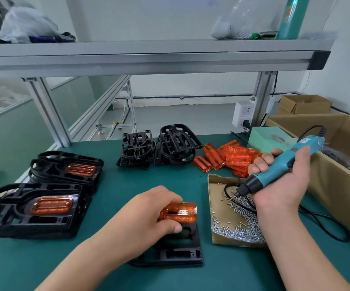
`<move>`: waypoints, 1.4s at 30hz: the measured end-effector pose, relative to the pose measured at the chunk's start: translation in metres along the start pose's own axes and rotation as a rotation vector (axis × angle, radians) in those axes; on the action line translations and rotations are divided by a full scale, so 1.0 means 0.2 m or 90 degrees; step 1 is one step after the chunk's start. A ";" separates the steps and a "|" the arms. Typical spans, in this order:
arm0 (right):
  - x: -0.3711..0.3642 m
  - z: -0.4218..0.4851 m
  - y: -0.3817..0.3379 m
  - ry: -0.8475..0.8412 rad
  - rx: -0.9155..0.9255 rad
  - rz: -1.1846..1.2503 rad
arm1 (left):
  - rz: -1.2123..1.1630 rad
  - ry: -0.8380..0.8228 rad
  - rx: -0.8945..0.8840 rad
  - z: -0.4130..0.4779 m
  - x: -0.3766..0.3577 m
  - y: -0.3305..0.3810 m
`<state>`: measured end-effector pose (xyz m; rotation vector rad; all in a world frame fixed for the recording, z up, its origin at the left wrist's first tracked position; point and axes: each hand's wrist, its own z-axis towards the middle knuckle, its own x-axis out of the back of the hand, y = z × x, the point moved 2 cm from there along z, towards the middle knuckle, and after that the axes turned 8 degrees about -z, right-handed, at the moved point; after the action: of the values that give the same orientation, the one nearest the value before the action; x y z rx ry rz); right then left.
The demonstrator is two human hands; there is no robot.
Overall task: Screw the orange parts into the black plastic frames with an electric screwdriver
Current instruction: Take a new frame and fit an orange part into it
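Under an aluminium shelf (148,57), a green mat (127,185) bears black frames (137,149).

1. A flat black plastic frame (176,250) lies at the front centre of the green-matted table (113,198), a translucent orange plastic part (180,213) on its far end.
2. A shallow cardboard tray of small metal screws (216,190) sits just right of it, a teal electric screwdriver (279,166) above.
3. A heap of loose orange parts (237,157) lies behind the tray.
4. Bare black frames (137,148) stand stacked left of that heap.
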<state>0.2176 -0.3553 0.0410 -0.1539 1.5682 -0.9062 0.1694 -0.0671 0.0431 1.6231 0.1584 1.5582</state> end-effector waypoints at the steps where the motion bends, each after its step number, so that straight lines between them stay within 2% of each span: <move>1: 0.00 0.00 0.00 -0.004 0.002 -0.007 | -0.008 0.007 -0.005 -0.02 0.00 -0.02; 8: -0.02 -0.01 0.03 -0.026 0.004 -0.035 | -0.037 0.024 -0.011 -0.08 -0.02 -0.07; 19: -0.03 -0.03 0.04 -0.041 0.001 -0.047 | 0.016 0.049 -0.019 -0.09 -0.04 -0.08; 31: -0.03 -0.03 0.04 -0.037 -0.004 -0.039 | 0.087 0.010 -0.092 -0.10 -0.04 -0.04; 42: -0.02 -0.02 0.04 -0.042 -0.005 -0.034 | 0.073 -0.016 -0.077 -0.11 -0.06 -0.02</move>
<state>0.2174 -0.3456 0.0395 -0.2301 1.5137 -0.9272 0.1504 -0.0616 0.0275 1.5792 -0.0428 1.6002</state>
